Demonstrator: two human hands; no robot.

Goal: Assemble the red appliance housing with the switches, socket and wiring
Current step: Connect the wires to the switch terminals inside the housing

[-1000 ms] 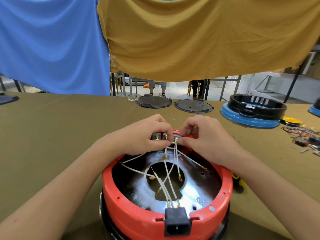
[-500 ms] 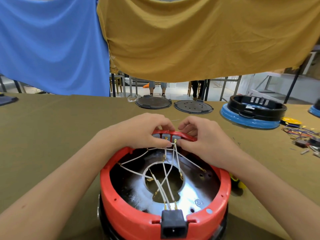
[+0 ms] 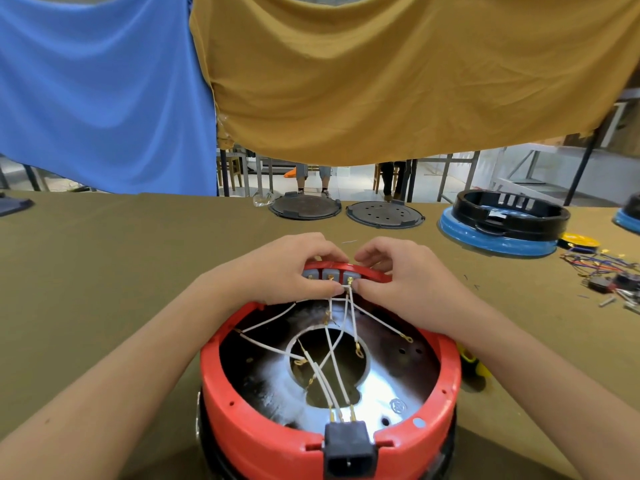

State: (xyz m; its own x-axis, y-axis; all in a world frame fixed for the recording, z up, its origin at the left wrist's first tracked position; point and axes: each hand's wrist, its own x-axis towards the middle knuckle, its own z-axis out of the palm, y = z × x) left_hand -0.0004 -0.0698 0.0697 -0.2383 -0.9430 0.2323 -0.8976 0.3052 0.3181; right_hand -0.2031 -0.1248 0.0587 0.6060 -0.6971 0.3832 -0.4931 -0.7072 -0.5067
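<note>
Both hands meet at the red housing's (image 3: pixel 446 382) far rim, left hand (image 3: pixel 287 268) and right hand (image 3: pixel 405 275) pinching white wires (image 3: pixel 337 355) at the grey switches (image 3: pixel 330 273), apparently mid-wiring; next, likely seating a terminal squarely.

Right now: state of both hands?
Left hand: curled over the far rim of the red housing, thumb pinching the white wires at the switches.
Right hand: pinching the same wires.

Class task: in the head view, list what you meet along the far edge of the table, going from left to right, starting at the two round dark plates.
Solid dark plate → perforated dark plate → black ring on blue base → yellow disc → loose coloured wires.
</note>
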